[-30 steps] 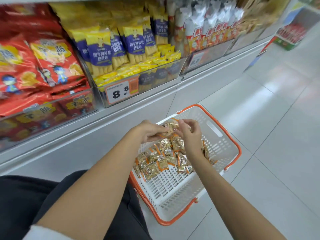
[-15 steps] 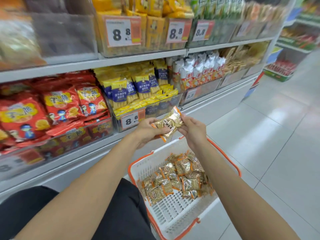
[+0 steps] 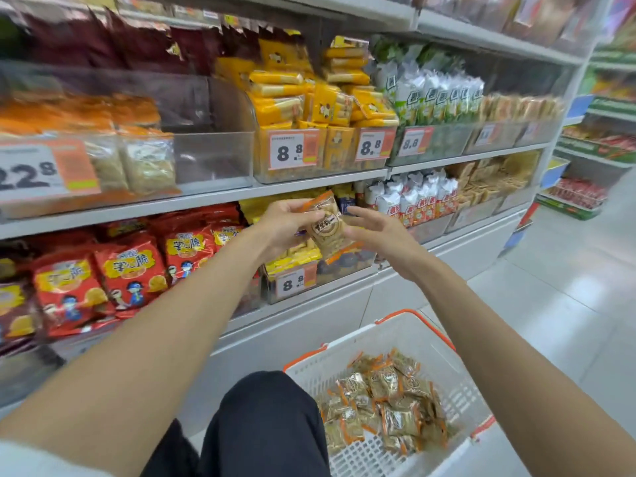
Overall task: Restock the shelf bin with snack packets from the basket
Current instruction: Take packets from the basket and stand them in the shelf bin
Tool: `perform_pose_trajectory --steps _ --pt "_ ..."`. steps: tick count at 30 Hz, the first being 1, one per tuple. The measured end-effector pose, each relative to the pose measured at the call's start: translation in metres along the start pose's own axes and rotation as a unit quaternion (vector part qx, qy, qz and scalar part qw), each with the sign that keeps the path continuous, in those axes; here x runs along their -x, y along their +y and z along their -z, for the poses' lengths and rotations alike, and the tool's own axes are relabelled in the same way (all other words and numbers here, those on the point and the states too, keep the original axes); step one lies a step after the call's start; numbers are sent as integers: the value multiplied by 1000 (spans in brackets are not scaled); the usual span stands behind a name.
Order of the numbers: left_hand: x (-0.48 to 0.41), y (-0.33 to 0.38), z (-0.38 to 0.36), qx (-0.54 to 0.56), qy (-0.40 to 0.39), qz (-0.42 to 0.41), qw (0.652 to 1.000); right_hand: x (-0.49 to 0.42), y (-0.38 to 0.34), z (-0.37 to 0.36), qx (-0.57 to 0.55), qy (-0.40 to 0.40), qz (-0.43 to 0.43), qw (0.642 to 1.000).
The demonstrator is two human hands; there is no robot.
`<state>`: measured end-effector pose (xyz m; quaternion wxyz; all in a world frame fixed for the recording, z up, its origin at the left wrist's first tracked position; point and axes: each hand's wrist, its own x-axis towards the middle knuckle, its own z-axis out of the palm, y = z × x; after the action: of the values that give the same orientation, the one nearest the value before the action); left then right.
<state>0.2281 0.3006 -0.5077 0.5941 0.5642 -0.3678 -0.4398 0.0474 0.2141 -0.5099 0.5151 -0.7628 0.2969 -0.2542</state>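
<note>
The left hand [image 3: 289,223] pinches one packet [image 3: 328,228] by its upper left edge, thumb on the printed face and fingers curled behind. The right hand [image 3: 378,235] is just beside the packet's right edge with its fingers spread and relaxed. Whether its thumb touches the wrapper I cannot tell, but it grips nothing. The packet is raised in front of the lower shelf, its long axis near upright with the top leaning toward the left hand and the orange-trimmed lower end pointing down and right.

Up and to the left of both hands, on the shelf above, is a clear bin [image 3: 213,156] with a bare-looking stretch between pale bags on its left and the yellow packs [image 3: 292,98] on its right. That gap is probably the place to fill. If so, the left hand is nearer to it and already carries the packet, so the move would be up, left and forward over the bin's front wall, with the packet probably tipped flatter.

Down and to the right of the hands, close to the person's knee, the basket [image 3: 347,335] stands on the floor. A heap of the same packets [image 3: 385,390] lies in it, nearer the right hand, so most of the restocking looks undone.
</note>
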Motion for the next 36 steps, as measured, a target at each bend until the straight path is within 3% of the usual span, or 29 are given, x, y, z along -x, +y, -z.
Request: perform_pose_trajectory --steps 3,9,15,21,26,29,31,34,36 --pt "9 40 14 -41 -6 -52 998 -12 -33 -15 52 -16 56 997" --pt "28 92 73 -114 128 -119 978 -50 -79 -60 12 17 75 997" --pt "36 151 144 -198 278 -238 910 -112 -155 -130 23 22 202 979" --pt "27 161 213 -301 348 -215 862 -155 -185 -176 58 -1 221 973" --pt "21 162 232 -313 350 -243 849 -163 -185 -187 -16 22 212 977" --pt "22 166 227 -339 334 -263 839 -167 -184 -189 4 5 202 979" --pt "26 164 227 -400 284 -215 845 -169 -182 -189 62 -32 178 982" --pt "34 157 232 -565 173 -65 804 -169 -185 -187 213 -104 151 960" --pt "39 154 232 -586 143 -25 797 -174 -190 -187 254 -134 106 952"
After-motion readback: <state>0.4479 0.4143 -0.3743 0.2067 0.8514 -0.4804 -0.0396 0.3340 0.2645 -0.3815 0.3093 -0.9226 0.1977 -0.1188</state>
